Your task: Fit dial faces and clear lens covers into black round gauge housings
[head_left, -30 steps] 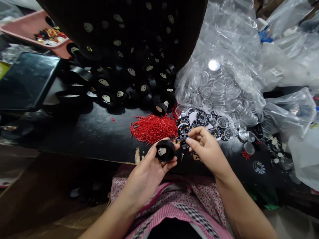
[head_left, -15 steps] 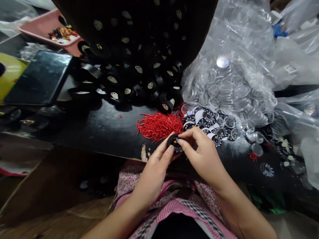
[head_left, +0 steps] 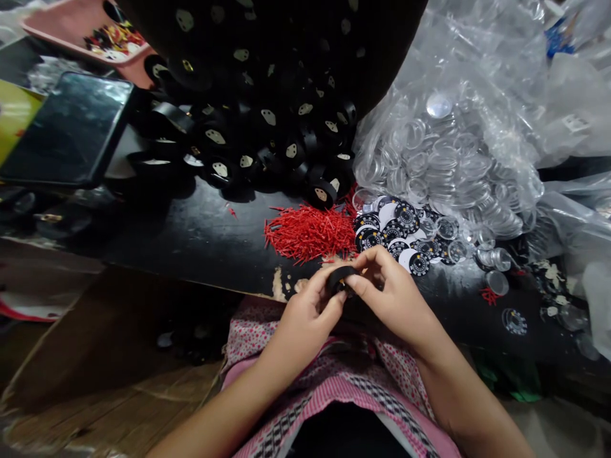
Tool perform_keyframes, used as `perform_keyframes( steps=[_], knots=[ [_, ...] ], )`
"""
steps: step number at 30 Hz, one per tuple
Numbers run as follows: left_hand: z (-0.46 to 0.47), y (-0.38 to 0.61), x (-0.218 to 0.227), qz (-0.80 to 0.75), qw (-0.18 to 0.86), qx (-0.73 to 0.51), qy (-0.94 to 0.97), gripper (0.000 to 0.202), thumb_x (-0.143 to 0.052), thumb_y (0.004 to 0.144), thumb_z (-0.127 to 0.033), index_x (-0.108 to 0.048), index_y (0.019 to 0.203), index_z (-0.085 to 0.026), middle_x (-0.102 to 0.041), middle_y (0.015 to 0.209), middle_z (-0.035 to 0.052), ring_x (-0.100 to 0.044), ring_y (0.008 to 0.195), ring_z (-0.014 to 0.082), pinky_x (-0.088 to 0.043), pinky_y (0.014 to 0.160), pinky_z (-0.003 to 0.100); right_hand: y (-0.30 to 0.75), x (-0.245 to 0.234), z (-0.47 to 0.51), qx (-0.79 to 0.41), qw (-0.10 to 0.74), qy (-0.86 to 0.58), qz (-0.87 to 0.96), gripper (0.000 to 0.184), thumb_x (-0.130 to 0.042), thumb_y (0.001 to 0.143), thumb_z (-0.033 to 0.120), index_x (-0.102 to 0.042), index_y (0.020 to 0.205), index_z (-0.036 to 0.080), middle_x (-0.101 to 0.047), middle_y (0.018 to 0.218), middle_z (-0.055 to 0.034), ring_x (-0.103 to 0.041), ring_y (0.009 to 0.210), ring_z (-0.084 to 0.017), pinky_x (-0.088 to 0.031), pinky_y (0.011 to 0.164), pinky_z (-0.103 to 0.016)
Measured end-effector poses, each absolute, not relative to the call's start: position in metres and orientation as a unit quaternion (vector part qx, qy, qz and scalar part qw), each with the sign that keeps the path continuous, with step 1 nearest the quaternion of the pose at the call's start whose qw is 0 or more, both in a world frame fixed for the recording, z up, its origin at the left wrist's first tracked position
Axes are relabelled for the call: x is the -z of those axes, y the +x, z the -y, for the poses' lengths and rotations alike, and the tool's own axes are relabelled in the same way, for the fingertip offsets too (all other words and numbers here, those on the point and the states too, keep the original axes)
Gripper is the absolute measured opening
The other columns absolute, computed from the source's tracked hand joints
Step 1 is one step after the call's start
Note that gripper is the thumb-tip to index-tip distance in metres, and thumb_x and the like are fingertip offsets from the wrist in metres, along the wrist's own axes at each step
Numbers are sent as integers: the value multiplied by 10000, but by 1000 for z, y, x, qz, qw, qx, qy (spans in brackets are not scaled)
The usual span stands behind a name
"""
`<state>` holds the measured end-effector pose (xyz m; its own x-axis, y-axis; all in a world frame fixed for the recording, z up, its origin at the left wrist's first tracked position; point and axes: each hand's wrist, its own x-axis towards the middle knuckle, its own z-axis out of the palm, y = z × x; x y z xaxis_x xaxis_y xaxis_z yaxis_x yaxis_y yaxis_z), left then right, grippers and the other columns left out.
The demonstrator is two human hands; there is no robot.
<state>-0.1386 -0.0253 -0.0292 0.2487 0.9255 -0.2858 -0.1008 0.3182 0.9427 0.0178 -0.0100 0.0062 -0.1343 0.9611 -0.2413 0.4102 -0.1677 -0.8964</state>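
Note:
Both hands meet just over the table's front edge around a small round black case (head_left: 340, 275), which is tipped so that its side wall shows. My left hand (head_left: 308, 308) is closed on the case from the left, thumb at its lower rim. From the right, my right hand (head_left: 394, 292) grips it too, its thumb on the open face. Little of the printed dial inside can be made out. Close beyond the hands are a heap of red pointers (head_left: 310, 232) and a spread of black-and-white dial discs (head_left: 394, 229).
Clear round lenses (head_left: 443, 165) spill from a plastic bag (head_left: 482, 70) at right. Many black cases (head_left: 258, 143) are piled at the back. A dark tablet-like slab (head_left: 69, 130) and a pink tray (head_left: 71, 32) stand left. A loose clear printed disc (head_left: 514, 322) lies right.
The black case has tilted in my hands: its dial face showed before, now mostly its side wall. My left thumb has shifted to the lower rim. The view has moved slightly.

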Motion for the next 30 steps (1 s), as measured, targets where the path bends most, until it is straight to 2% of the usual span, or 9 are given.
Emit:
perform_keyframes(
  steps=[4, 8, 10, 12, 14, 18, 21, 24, 30],
  knots=[
    [32, -164, 37, -536, 530, -358, 551, 392, -579, 890, -209, -632, 1259, -328, -667, 1302, 1, -602, 1211, 243, -412, 1086, 401, 38, -8, 17, -439, 260, -563, 651, 153, -529, 920, 191, -620, 1038, 227, -682, 1002, -13, -638, 922, -162, -480, 829, -310],
    [34, -192, 43, -487, 367, -322, 724, 530, -600, 836, -115, -625, 1289, -390, -642, 1342, -34, -558, 1246, 264, -243, 1179, 440, 52, -6, 13, -330, 259, -624, 659, 169, -501, 928, 181, -653, 998, 209, -701, 972, -29, -644, 920, -181, -466, 825, -329],
    [33, -198, 39, -497, 353, -329, 721, 519, -618, 835, -139, -627, 1288, -392, -666, 1307, -28, -580, 1195, 272, -280, 1156, 437, 47, -2, 8, -284, 202, -636, 689, 158, -516, 912, 163, -656, 981, 193, -703, 967, -37, -637, 911, -192, -443, 819, -340],
    [32, -197, 31, -551, 406, -367, 630, 472, -637, 858, -216, -618, 1299, -381, -679, 1282, -11, -600, 1159, 272, -367, 1101, 417, 38, 2, 2, -241, 128, -643, 716, 124, -546, 896, 158, -659, 942, 180, -702, 931, -40, -627, 870, -200, -412, 791, -346],
    [34, -192, 26, -572, 521, -404, 489, 408, -641, 881, -307, -617, 1284, -366, -683, 1261, -1, -609, 1161, 265, -419, 1064, 395, 28, 4, -4, -182, 77, -652, 732, 101, -560, 904, 178, -659, 923, 173, -695, 897, -44, -616, 834, -206, -376, 767, -351],
    [38, -176, 27, -502, 684, -449, 279, 290, -659, 882, -340, -653, 1169, -298, -690, 1225, 19, -591, 1210, 248, -411, 1087, 383, 20, 6, -12, -70, 10, -633, 771, 143, -512, 959, 208, -649, 961, 168, -679, 932, -74, -606, 873, -239, -327, 766, -367],
    [38, -166, 30, -481, 702, -479, 214, 253, -689, 862, -320, -669, 1103, -247, -715, 1148, 40, -632, 1142, 241, -473, 1030, 377, 24, 6, -17, -44, -22, -613, 788, 132, -517, 965, 211, -641, 945, 171, -671, 934, -77, -606, 886, -255, -311, 763, -371],
    [33, -156, 28, -466, 707, -498, 186, 256, -677, 870, -314, -668, 1102, -207, -719, 1129, 74, -650, 1113, 255, -520, 983, 392, 28, 7, -22, -86, -5, -602, 794, 104, -541, 958, 204, -628, 911, 173, -671, 927, -56, -607, 896, -241, -311, 767, -360],
    [21, -136, 26, -401, 728, -531, 165, 225, -625, 907, -299, -651, 1111, -208, -718, 1130, 76, -626, 1183, 277, -458, 1079, 443, 31, 8, -22, -109, 37, -619, 776, 84, -555, 952, 203, -630, 925, 175, -673, 950, -49, -608, 941, -240, -315, 784, -358]
  ],
)
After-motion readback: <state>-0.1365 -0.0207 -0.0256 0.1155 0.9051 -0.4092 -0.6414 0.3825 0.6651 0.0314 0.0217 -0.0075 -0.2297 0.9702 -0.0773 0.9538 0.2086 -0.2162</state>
